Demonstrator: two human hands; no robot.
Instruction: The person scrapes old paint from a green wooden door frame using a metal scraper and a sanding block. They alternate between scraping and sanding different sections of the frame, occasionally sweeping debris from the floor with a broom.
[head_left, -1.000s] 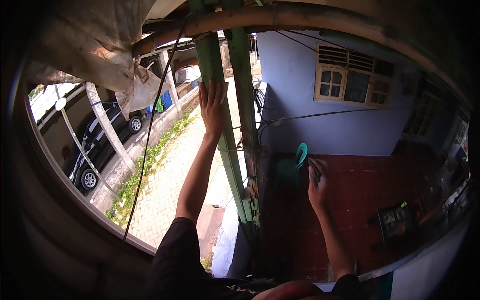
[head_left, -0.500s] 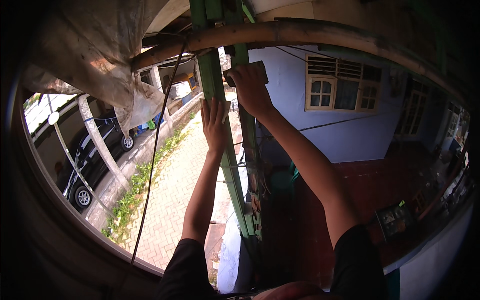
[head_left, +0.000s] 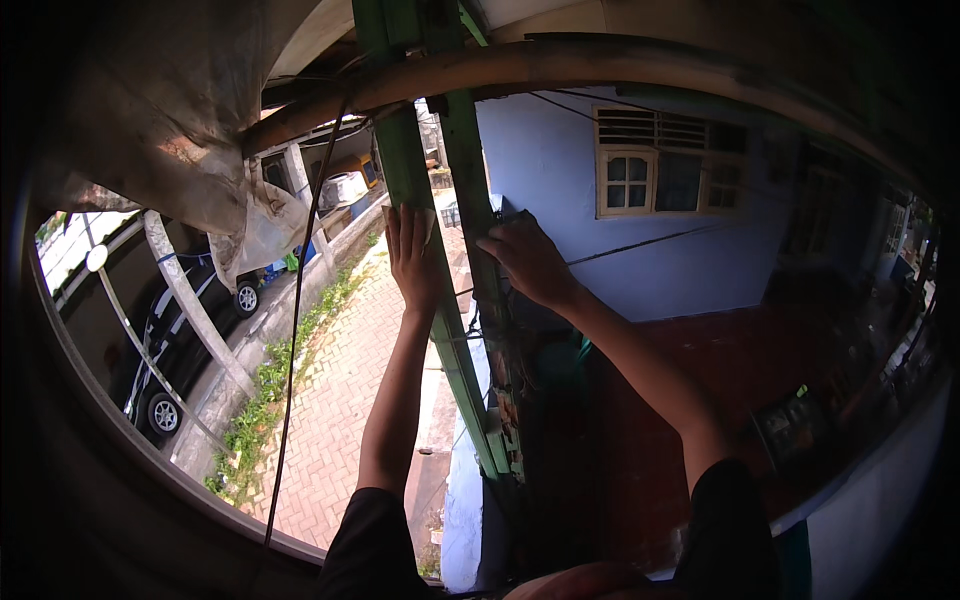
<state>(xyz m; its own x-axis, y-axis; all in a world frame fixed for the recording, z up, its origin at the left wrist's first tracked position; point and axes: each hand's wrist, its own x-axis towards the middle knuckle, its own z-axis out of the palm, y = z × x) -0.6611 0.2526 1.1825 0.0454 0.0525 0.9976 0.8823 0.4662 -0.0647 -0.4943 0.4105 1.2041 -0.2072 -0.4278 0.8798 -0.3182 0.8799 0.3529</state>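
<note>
A sunlit brick lane [head_left: 325,430] lies left, a pale blue wall [head_left: 545,145] right. Between them stand two green posts, their long axes running from the top downward and slightly right, beneath a curved pole [head_left: 560,65]. The left hand [head_left: 410,260] lies on the left post [head_left: 404,155], fingers extended over a thin pale sheet [head_left: 429,226] at its right edge; whether that grip pinches it cannot be told. The right hand [head_left: 530,260], nearer the right post [head_left: 467,165], points up-left beside its right edge, curled around a mostly hidden dark block [head_left: 515,217].
</note>
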